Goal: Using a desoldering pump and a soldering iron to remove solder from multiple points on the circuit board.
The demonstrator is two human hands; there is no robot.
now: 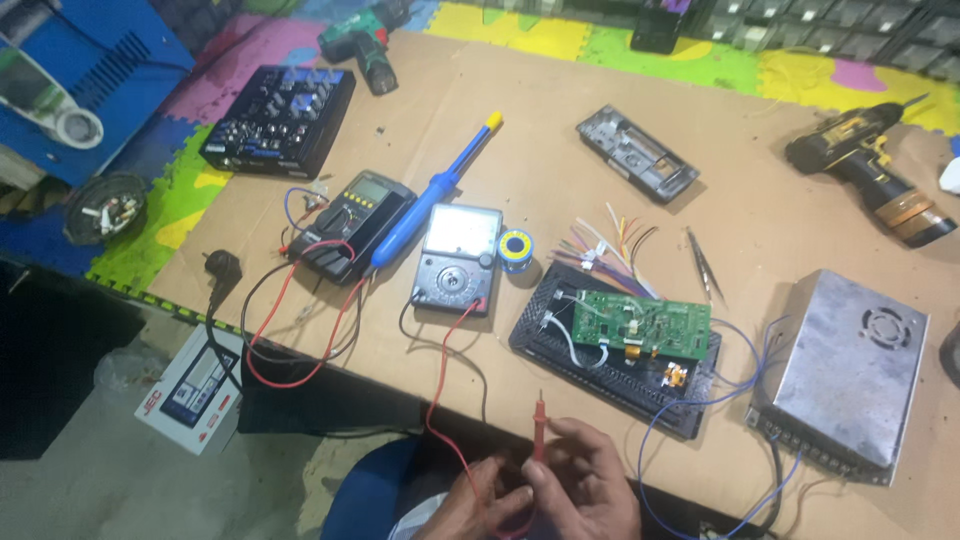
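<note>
My hands, left (478,497) and right (585,485), meet at the desk's near edge (380,375), pinching the red probe (539,428) upright; I'd grip behind its tip, lead slack toward the analog meter (457,258).

Even, cool indoor light over a brown cardboard-covered worktable (560,150), slightly soft throughout.

Light falls from above and a little far, so shadows are short and faint, lying near each object. The dull grey perforated metal box (850,370) at right carries a pale sheen, and the white dial face of the black analogue meter (458,258) glares mildly. The near left floor sinks into deep shadow. Fine detail smears on the green circuit board (640,325), and the hands at the near edge blur. Lines bow slightly toward the frame's corners.
</note>
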